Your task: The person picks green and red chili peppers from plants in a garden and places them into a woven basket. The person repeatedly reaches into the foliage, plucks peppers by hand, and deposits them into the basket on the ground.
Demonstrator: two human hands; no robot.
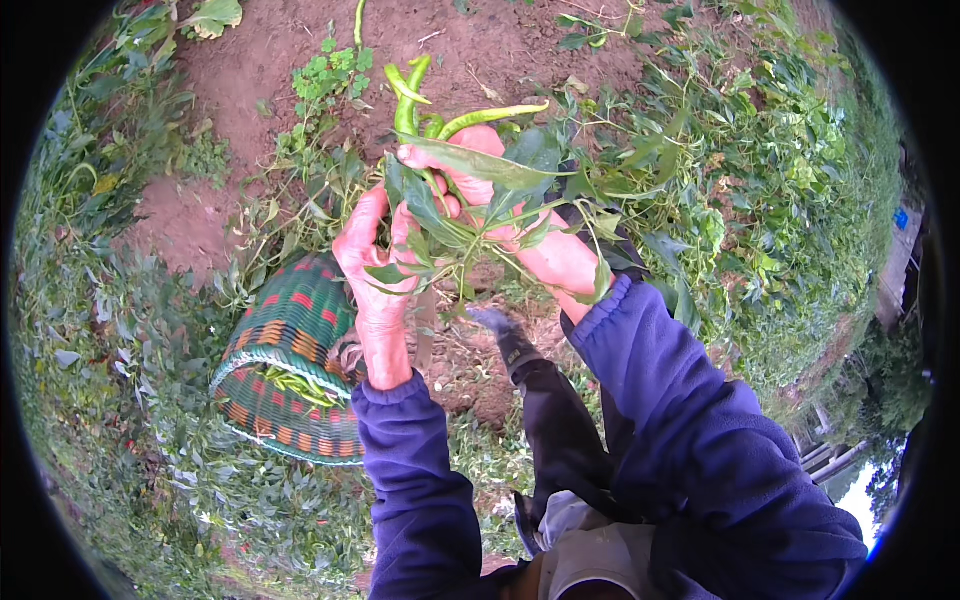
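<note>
Several long green chili peppers (407, 112) stick out from my right hand (480, 161), which is closed around them; one pepper (491, 117) points off to the right. My left hand (379, 255) is just left of it, its fingers curled into a leafy pepper-plant sprig (469, 236). Broad green leaves (480, 162) from this sprig cross over both hands and hide some fingertips. Below my left hand, a woven green basket (289, 315) with red and orange checks lies tipped on its side. Green peppers (300, 385) show inside its mouth.
Dense pepper plants (757, 202) grow to the right, and more foliage (150, 420) spreads on the left. Reddish-brown soil (247, 82) runs along the top. My shoe (499, 322) and dark trouser leg are below my hands. One loose pepper (359, 22) shows at the top edge.
</note>
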